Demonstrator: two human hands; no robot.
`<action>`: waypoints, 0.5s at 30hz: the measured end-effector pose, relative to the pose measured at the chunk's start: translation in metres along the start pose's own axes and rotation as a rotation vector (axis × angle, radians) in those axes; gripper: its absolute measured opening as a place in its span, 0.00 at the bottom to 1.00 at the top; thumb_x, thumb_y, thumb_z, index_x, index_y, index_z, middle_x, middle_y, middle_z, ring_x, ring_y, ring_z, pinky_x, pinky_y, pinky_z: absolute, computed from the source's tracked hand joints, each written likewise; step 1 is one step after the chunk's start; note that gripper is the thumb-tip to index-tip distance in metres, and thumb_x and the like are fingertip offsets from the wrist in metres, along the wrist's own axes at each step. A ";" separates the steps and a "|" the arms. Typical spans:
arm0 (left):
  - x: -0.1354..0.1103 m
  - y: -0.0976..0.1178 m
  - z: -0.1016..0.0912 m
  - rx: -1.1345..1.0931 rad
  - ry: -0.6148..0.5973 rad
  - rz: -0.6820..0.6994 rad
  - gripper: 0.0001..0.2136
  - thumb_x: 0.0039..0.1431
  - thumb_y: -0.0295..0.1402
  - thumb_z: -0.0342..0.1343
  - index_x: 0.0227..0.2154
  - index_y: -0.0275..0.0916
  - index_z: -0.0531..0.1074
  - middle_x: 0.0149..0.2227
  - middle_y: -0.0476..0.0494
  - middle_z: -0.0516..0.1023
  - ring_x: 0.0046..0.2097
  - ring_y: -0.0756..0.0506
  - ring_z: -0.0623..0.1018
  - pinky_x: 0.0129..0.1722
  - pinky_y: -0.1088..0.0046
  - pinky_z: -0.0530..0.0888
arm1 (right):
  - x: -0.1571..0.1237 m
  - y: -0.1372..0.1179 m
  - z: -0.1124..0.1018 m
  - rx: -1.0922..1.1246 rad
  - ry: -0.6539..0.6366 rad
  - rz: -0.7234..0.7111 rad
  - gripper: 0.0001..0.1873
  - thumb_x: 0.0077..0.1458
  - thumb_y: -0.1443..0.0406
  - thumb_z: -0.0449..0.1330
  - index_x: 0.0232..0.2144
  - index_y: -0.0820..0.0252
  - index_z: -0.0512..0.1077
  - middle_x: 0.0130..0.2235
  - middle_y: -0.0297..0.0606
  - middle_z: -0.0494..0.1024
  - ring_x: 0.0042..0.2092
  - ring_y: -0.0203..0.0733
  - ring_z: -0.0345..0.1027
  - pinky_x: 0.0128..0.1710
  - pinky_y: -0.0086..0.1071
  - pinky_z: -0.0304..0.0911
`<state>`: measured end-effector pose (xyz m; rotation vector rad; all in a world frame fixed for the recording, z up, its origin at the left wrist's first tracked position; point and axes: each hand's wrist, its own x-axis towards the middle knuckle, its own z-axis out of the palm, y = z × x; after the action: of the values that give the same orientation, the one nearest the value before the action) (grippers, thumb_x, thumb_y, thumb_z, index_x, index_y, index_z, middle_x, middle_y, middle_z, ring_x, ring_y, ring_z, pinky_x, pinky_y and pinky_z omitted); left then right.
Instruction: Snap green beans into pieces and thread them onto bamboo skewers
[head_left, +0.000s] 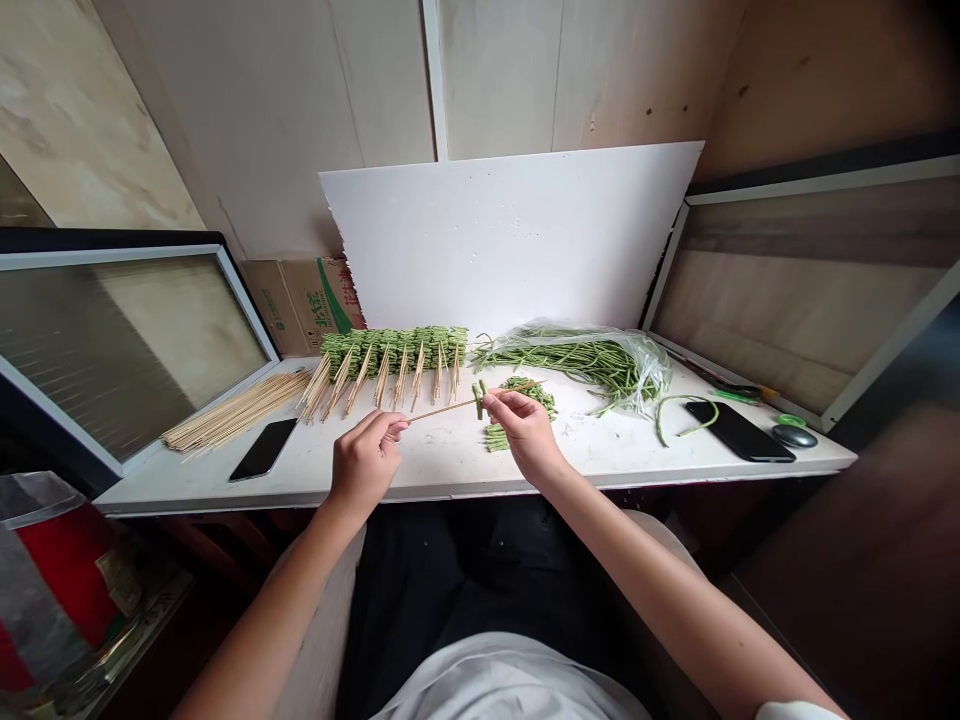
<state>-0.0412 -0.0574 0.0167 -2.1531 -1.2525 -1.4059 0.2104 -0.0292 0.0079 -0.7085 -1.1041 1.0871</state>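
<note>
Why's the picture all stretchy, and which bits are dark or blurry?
Head view: probably a wide lens, stretching things near the edges; dark under the table and in the top right corner; smeary at the lower right; left hand and right hand fairly clear.

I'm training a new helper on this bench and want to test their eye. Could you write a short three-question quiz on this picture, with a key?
1. Which hand holds the skewer away from the green pieces threaded on it?
2. True or false: the long green beans lie left of the loaded skewers.
3. What lies beside the pile of bare skewers: (a) a black phone, (b) a mouse, (c) a clear bag?

Key: 1. left hand; 2. false; 3. a.
</note>
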 end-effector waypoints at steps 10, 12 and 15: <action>0.000 -0.002 0.001 0.023 0.002 0.033 0.14 0.66 0.22 0.49 0.35 0.40 0.79 0.31 0.46 0.83 0.35 0.46 0.83 0.36 0.74 0.76 | -0.002 0.001 0.002 -0.058 0.016 0.035 0.16 0.50 0.49 0.76 0.30 0.53 0.83 0.41 0.38 0.83 0.41 0.45 0.74 0.38 0.35 0.66; 0.001 -0.002 -0.001 0.036 0.010 0.034 0.14 0.65 0.21 0.49 0.35 0.40 0.79 0.32 0.46 0.83 0.35 0.46 0.84 0.35 0.74 0.75 | -0.001 -0.002 0.000 -0.070 -0.007 0.038 0.16 0.48 0.50 0.78 0.31 0.53 0.83 0.39 0.38 0.83 0.41 0.45 0.74 0.39 0.36 0.67; 0.003 -0.003 -0.002 0.053 0.006 0.013 0.15 0.63 0.20 0.48 0.34 0.40 0.79 0.32 0.46 0.84 0.35 0.46 0.84 0.34 0.74 0.75 | -0.001 -0.005 -0.001 -0.079 -0.010 0.060 0.17 0.44 0.53 0.80 0.34 0.53 0.84 0.39 0.39 0.83 0.42 0.46 0.75 0.42 0.38 0.70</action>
<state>-0.0440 -0.0556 0.0194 -2.1165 -1.2571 -1.3576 0.2130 -0.0314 0.0113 -0.8037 -1.1450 1.1036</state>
